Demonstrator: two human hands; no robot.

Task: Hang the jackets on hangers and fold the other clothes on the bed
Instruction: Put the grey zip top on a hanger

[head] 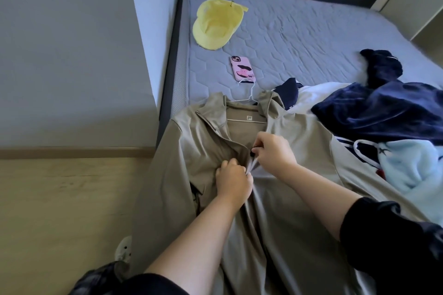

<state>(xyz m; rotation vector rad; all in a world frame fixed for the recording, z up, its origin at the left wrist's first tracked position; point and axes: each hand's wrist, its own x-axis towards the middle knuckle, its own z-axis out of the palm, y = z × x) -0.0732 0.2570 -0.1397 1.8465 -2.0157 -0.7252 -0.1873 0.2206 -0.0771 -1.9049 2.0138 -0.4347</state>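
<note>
**Zipping the jacket on its hanger**

The tan jacket [299,132] lies front-up at the near edge of the bed [299,38], with a white hanger [250,96] already in its neck. The left hand [233,178] grips bunched fabric just below the zip, fingers curled tight. The right hand [275,153] pinches what seems to be the zip pull, half hidden between thumb and forefinger. To close it cleanly, hold the lower front taut and draw the pull toward the collar in line with the teeth, watching for loose fabric catching. The other clothes [383,108] lie unfolded at the right.
</note>
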